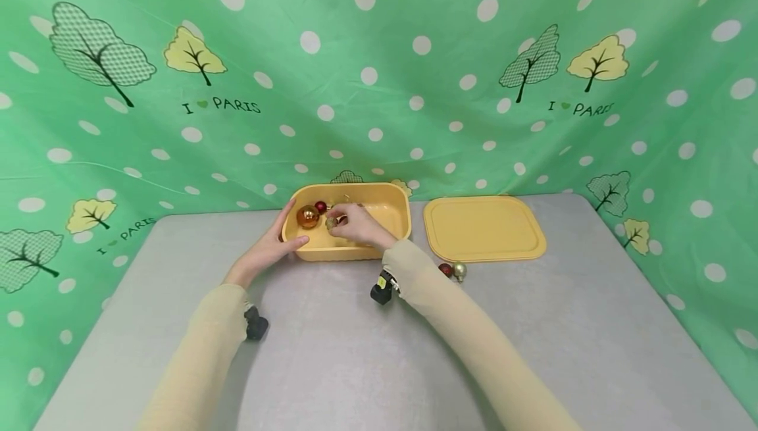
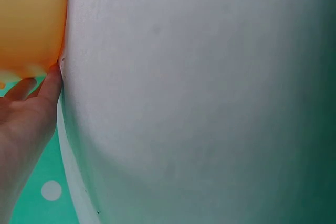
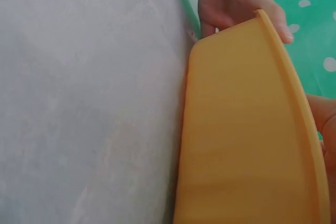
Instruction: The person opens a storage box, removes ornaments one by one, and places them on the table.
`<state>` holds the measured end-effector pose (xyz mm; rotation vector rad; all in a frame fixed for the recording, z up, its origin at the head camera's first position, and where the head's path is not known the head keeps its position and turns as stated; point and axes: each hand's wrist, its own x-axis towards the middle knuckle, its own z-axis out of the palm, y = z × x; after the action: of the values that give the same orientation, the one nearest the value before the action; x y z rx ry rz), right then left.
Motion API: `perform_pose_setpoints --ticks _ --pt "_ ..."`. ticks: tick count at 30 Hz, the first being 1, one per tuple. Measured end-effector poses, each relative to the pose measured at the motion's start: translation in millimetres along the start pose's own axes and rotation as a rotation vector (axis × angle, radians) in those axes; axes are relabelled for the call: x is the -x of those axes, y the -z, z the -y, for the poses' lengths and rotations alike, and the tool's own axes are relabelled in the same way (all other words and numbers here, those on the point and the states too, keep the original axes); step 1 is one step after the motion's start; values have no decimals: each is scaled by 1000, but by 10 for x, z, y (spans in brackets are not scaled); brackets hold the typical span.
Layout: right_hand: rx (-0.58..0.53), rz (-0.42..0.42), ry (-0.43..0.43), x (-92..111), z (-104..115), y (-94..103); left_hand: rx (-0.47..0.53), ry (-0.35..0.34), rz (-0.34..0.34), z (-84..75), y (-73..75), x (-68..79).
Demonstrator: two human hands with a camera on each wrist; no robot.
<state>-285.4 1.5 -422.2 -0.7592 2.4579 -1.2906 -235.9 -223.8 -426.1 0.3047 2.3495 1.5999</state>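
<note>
From afar, I watch the right hand (image 1: 354, 225) pinch a gold bauble (image 1: 330, 224) toward nine o'clock inside a yellow box (image 1: 343, 255), its nine-o'clock end gripped by the left hand (image 1: 266, 250). I judge the bauble light, stiff, perhaps fragile, best held gently by its sides.

My head view loses part of the tub (image 1: 340, 254) floor behind the right hand (image 1: 357, 226); a small item (image 1: 347, 197) at the tub's twelve o'clock defeats me. My left-wrist view crops the tub at ten, my right-wrist view that hand at three.
</note>
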Motion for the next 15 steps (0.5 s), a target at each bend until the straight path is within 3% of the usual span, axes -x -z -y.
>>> perform_pose_setpoints --ticks 9,15 --pt "38 -11 -56 -37 25 -39 13 -34 -16 293 35 -117" --pt "54 -7 -67 -68 -2 -62 18 -52 -15 335 36 -135"
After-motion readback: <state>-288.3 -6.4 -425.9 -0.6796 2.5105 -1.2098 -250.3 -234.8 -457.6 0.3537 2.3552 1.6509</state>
